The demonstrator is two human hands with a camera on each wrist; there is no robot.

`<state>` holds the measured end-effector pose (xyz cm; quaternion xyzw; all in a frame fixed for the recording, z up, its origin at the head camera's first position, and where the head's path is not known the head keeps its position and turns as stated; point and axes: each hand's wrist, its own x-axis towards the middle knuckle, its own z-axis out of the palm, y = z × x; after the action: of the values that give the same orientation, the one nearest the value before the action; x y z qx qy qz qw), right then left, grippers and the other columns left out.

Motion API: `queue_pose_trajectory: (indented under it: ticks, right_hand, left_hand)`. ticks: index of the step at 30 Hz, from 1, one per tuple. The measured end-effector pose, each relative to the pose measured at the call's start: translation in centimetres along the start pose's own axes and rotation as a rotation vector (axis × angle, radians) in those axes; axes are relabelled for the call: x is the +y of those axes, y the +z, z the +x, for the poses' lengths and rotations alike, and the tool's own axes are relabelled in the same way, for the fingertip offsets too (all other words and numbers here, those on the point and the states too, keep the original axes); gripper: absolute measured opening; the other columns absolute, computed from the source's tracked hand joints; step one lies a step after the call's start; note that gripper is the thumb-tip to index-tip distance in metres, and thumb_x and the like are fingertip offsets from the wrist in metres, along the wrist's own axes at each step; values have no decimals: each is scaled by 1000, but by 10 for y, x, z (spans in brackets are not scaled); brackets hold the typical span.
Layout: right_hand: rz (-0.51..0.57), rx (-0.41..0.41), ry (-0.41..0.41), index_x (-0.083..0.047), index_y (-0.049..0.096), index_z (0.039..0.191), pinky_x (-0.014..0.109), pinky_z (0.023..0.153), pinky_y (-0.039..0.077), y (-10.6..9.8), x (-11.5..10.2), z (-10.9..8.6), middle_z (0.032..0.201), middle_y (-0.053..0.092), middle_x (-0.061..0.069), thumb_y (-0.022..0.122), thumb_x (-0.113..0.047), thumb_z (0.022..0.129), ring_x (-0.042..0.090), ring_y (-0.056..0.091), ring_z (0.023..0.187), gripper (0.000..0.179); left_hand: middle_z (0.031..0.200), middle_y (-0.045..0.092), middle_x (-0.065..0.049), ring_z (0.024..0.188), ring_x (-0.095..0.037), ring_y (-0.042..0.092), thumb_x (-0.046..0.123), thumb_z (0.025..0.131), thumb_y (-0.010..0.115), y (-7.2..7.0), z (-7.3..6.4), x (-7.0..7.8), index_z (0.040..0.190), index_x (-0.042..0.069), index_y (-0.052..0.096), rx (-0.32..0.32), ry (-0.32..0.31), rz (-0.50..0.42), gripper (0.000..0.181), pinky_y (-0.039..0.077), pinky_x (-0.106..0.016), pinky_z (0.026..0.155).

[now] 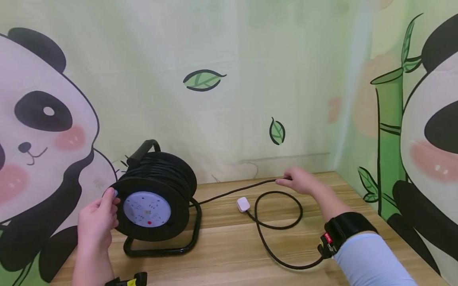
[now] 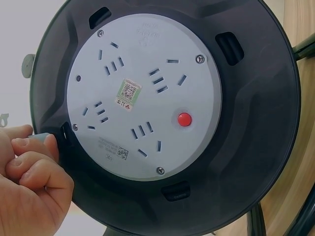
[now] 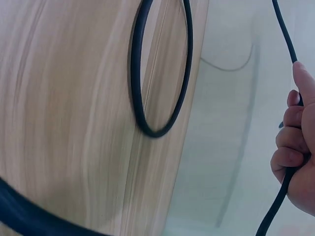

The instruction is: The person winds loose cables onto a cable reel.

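A black cable reel [image 1: 157, 174] with a white socket panel [image 2: 142, 98] and a red button stands on its tube frame at the left of the table. My left hand [image 1: 98, 218] pinches a small blue-grey knob [image 2: 40, 136] at the reel's outer rim. Farther right, my right hand [image 1: 300, 180] grips the black cable [image 3: 283, 191], its fingers curled round it. From the reel the cable runs fairly straight to that hand. Beyond it, the cable lies in a loop on the table and ends in a white plug [image 1: 243, 204].
The wooden table [image 1: 229, 242] meets a pale green cloth backdrop [image 1: 229, 131] printed with pandas, leaves and bamboo. A carrying handle [image 1: 143, 151] rises from the top of the reel. The loose cable loop lies in front of the right forearm.
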<state>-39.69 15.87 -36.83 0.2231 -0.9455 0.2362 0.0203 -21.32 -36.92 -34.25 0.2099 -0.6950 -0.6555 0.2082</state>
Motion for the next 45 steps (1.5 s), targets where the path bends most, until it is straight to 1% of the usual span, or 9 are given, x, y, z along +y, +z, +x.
queue_pose_trajectory:
  ticks: [9,15,19,24,31,39,41,43,45]
  right_hand:
    - [22,94,19,-14,44,67,33,56,33,-18,28,-15,61,37,-3,66,-42,99,15,35,56,48]
    - [20,127,102,-15,38,65,33,56,31,-28,54,-30,59,31,-3,68,-47,96,16,31,54,55]
    - [-11,133,155,-14,38,67,33,57,31,-33,61,-34,61,32,-1,66,-56,94,17,32,56,57]
    - [-53,141,163,-13,40,68,34,57,31,-38,58,-33,62,34,0,65,-61,93,17,33,57,59]
    - [-70,152,151,-14,39,66,34,56,30,-36,57,-32,61,32,-1,66,-58,93,17,32,56,59]
    - [-78,154,134,-15,37,66,34,56,30,-31,55,-30,60,31,-2,64,-60,93,16,31,55,60]
    - [-78,153,126,-15,37,65,34,56,30,-30,53,-30,59,31,-2,65,-59,93,16,31,55,59]
    - [-79,144,120,-15,38,66,33,56,30,-29,50,-29,60,32,-2,66,-58,94,16,31,55,59]
    - [-85,132,121,-15,39,66,33,56,30,-28,47,-29,60,33,-2,67,-58,93,16,32,55,58]
  left_hand:
    - [65,46,2,68,-16,44,65,90,62,3,-2,2,102,7,70,-1,10,27,59,43,-24,61]
    - [66,46,1,70,-17,45,63,92,61,3,-2,3,104,5,69,-10,4,36,60,43,-25,61]
    - [65,45,1,67,-16,44,62,93,61,1,-1,2,104,5,69,-16,-3,24,59,43,-26,60]
    - [63,44,1,59,-16,42,62,92,63,-2,0,1,101,6,70,-13,-5,-5,57,42,-26,59]
    - [64,45,3,61,-16,43,65,90,62,-2,-1,-1,102,9,71,-2,0,21,58,43,-24,62]
    - [67,47,0,76,-19,44,65,93,58,4,-3,2,102,5,71,21,34,80,61,42,-27,60]
    - [72,49,-2,76,-21,44,64,94,56,7,-4,3,103,4,70,41,53,105,62,41,-29,60]
    - [87,57,-8,85,-23,50,64,96,53,11,-5,4,107,2,69,50,77,131,65,49,-34,73]
    - [104,60,-15,96,-28,52,63,98,50,15,-6,5,110,-2,67,60,114,163,68,49,-44,85]
